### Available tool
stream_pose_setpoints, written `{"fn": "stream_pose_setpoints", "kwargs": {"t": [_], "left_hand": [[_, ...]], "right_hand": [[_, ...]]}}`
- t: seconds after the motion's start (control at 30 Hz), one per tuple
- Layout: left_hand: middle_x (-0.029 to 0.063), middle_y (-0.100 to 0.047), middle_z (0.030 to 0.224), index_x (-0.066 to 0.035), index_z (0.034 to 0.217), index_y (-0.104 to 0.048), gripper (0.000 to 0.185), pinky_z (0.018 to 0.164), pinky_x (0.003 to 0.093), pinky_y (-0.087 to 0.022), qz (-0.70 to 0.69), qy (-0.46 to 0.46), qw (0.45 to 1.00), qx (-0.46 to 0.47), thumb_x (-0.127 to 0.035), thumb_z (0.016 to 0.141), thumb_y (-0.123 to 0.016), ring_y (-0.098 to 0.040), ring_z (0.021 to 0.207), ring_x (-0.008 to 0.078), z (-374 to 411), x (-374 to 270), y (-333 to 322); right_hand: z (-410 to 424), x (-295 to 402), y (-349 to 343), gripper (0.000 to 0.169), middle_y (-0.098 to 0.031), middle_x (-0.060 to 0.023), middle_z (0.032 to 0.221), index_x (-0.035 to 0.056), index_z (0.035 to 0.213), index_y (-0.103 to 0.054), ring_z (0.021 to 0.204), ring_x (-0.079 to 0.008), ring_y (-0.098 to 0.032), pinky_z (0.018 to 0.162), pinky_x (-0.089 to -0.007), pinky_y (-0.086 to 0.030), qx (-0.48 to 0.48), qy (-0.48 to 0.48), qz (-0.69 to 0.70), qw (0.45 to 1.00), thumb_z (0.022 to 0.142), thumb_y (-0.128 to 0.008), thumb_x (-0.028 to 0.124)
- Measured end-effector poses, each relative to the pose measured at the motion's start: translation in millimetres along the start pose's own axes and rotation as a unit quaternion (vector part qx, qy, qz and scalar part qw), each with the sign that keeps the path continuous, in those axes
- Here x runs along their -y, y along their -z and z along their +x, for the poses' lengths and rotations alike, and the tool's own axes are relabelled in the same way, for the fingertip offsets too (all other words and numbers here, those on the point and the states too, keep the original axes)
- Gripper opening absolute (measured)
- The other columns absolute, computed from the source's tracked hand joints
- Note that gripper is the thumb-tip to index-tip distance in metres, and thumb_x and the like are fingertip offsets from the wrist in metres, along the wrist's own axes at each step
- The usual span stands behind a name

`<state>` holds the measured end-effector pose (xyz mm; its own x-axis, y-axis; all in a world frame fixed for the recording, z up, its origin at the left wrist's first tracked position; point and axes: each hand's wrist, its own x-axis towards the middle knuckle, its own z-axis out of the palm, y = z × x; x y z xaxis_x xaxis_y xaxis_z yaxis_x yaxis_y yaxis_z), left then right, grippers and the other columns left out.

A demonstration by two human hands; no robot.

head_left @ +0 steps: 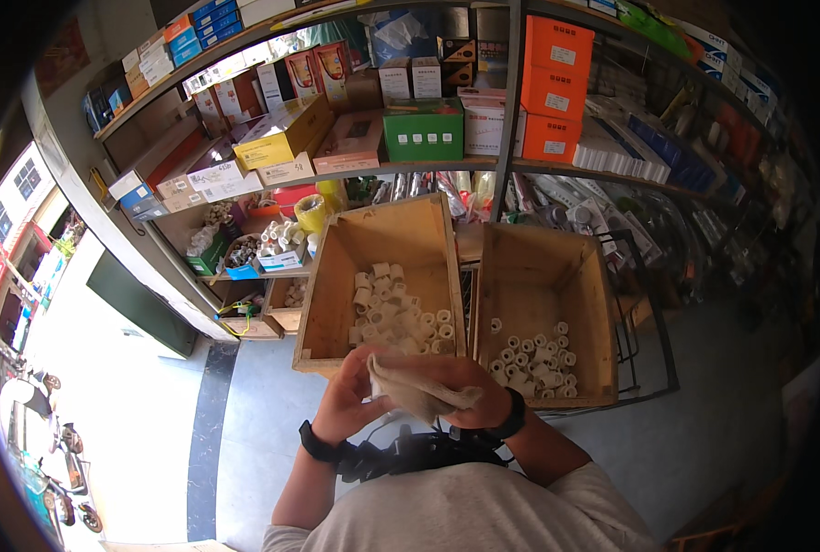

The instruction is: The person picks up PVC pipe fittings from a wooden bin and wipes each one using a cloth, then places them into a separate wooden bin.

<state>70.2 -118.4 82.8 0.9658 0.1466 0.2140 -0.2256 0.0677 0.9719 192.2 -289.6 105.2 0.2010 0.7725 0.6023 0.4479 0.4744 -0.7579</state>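
Note:
Close to my chest, my left hand (pixel 346 407) and my right hand (pixel 477 390) meet around a beige cloth (pixel 417 392). The cloth drapes over the right hand's fingers. Between the left fingers and the cloth a small white piece shows, mostly hidden. Just beyond my hands stands a wooden box (pixel 389 238) holding many white plastic pipe fittings (pixel 382 303). To its right, a second wooden box (pixel 544 276) holds more white fittings (pixel 538 359) near its front end. Both wrists wear black bands.
Shelves ahead carry a green carton (pixel 424 131), orange boxes (pixel 555 90) and a yellow box (pixel 279 134). A black metal rack (pixel 648 324) stands around the right box. Small boxes of fittings (pixel 282 245) sit on the lower left shelf. A bright doorway opens at the left.

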Motion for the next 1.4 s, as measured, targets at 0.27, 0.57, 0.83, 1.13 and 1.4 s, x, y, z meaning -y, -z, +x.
{"fn": "stream_pose_setpoints", "kwargs": {"t": [0.27,0.57,0.83,1.13,1.4], "left_hand": [[0.0076,-0.052,0.121,-0.006,0.125,-0.038,0.064,0.095,0.0313,-0.044,0.011,-0.003,1.0,0.02,0.002,0.073,-0.074,-0.051,0.114,0.0173,-2.9,19.7,14.4],[0.0087,-0.051,0.127,-0.007,0.125,-0.038,0.068,0.097,0.0316,-0.043,-0.031,-0.003,0.999,0.007,0.005,0.07,-0.075,-0.051,0.114,0.0171,-1.9,11.1,7.2],[0.0077,-0.053,0.122,-0.006,0.124,-0.037,0.067,0.094,0.0311,-0.044,0.125,0.039,0.99,0.054,0.004,0.07,-0.075,-0.052,0.111,0.0161,-5.1,8.4,13.6],[0.0108,-0.046,0.131,-0.008,0.126,-0.032,0.071,0.097,0.0322,-0.043,0.006,-0.029,0.999,0.024,0.008,0.071,-0.073,-0.048,0.117,0.0178,-3.1,19.6,13.6],[0.0072,-0.051,0.123,-0.007,0.129,-0.035,0.07,0.095,0.0326,-0.045,-0.006,0.01,1.0,0.021,0.006,0.072,-0.073,-0.05,0.115,0.0161,-8.4,4.5,0.5]], "right_hand": [[-5.7,-3.7,-0.3,0.055,-0.056,-0.0112,0.126,0.0057,0.125,-0.053,0.112,-0.025,-0.057,0.092,-0.029,-0.046,0.084,-0.023,0.016,0.996,0.073,-0.067,-0.002],[-3.1,-2.4,-6.3,0.053,-0.056,-0.0085,0.126,0.0049,0.124,-0.054,0.11,-0.0244,-0.058,0.093,-0.0297,-0.045,-0.004,-0.031,0.031,0.999,0.073,-0.064,-0.008],[-7.0,1.0,-3.8,0.05,-0.06,-0.008,0.121,0.0058,0.123,-0.054,0.108,-0.0235,-0.06,0.09,-0.03,-0.046,0.002,-0.013,0.008,1.0,0.076,-0.069,0.001],[-10.6,-9.4,-7.6,0.057,-0.053,-0.0091,0.13,0.0048,0.124,-0.053,0.112,-0.0274,-0.057,0.093,-0.0309,-0.045,0.078,0.013,-0.012,0.997,0.069,-0.066,-0.004],[-6.2,-7.2,-12.5,0.049,-0.052,-0.0107,0.13,0.0044,0.121,-0.054,0.113,-0.0281,-0.055,0.093,-0.0308,-0.045,-0.002,-0.006,-0.045,0.999,0.073,-0.069,0.002]]}}
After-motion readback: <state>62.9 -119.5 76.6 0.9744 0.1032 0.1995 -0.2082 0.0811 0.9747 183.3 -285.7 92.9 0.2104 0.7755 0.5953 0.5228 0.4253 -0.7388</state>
